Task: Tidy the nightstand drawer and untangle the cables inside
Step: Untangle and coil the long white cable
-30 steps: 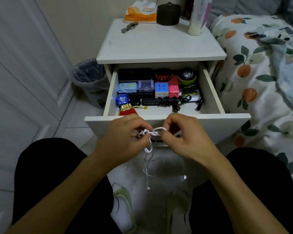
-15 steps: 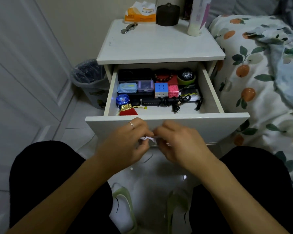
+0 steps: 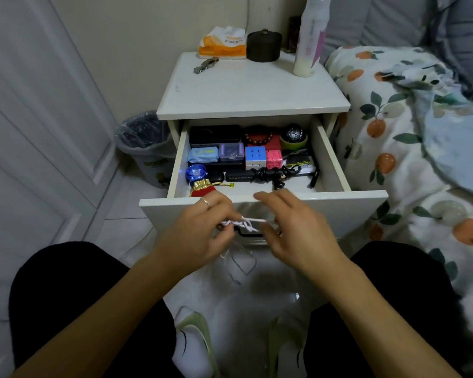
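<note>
I'm counting two hands (image 3: 202, 236) (image 3: 295, 233) on one white cable (image 3: 243, 223) — and in the drawer (image 3: 262, 199) I'm seeing two puzzle cubes (image 3: 255, 156) (image 3: 273, 158), one blue yo-yo (image 3: 196, 173), one bead bracelet (image 3: 258, 137) — plus one bin (image 3: 145, 148).

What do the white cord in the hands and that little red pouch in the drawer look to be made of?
White cord: likely rubbery plastic-coated cable, matte; it bends in soft loops between both hands. Red pouch: seemingly fabric, velvety red with a shiny gold gathered neck, though partly hidden by the drawer front.
</note>
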The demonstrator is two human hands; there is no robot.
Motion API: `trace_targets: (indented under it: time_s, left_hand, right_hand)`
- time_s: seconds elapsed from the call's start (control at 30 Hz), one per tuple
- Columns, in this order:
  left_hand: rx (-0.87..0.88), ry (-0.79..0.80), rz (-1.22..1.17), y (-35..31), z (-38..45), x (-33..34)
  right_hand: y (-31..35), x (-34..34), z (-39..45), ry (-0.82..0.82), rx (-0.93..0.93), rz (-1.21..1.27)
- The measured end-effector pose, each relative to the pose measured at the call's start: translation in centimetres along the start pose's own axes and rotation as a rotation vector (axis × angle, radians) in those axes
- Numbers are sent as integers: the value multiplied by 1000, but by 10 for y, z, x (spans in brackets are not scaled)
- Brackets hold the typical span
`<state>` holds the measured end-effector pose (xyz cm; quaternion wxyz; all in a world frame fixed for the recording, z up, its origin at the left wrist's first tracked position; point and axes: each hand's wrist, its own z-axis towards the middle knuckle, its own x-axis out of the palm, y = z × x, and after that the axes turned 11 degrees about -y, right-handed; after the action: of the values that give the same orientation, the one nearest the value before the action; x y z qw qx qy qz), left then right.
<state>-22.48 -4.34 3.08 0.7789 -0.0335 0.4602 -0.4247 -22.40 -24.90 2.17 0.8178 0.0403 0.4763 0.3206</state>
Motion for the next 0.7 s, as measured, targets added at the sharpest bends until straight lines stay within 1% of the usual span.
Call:
trace_targets:
  time_s: [0.03,0.07,0.1,0.13,0.17,0.2,0.27,0.3,0.33,0.37,0.4,0.47,0.53,0.6,0.67,0.7]
  left_hand:
    - [4,24,13,1,-1,2]
    - [1,42,15,0,-1,3]
    - [-12,51,5,0,-2,3]
    - [-35,46,-14,0,-4,3]
    - [-61,32,-41,1,-5,2]
    - [-90,17,-68,2,-7,2]
    - [-146,-14,-107,1,-10,-3]
    - [-178,-21,-111,0,-11,-6]
    - [-209,-17,-106,1,-11,-6]
    - [-229,-10,-94,0,-11,-7]
    - [-232,-8,-76,0,-10,-8]
    - [-201,2,-28,1,-5,-9]
    - [-156,-7,6,2,4,-10]
    - [-118,-20,17,4,16,-9]
    - [-109,-31,-1,6,30,-8]
    - [-142,-44,-39,8,37,-8]
  right_hand:
    - [2,0,3,49,-148,-48]
    - [4,0,4,83,-249,-67]
    - [4,-2,5,107,-292,-68]
    - [3,-5,6,106,-271,-39]
    - [2,-8,6,92,-186,44]
    - [1,-11,4,64,-35,184]
    - [5,-17,3,24,381,562]
    - [8,-20,3,40,554,692]
    - [8,-20,3,68,646,732]
    - [9,-21,2,102,631,663]
    - [10,-23,3,130,540,543]
    - [12,-30,11,135,312,349]
    - [14,-34,26,156,143,252]
    - [16,-32,43,195,21,142]
    - [11,-28,61,171,-69,77]
    - [7,-24,67,131,-81,83]
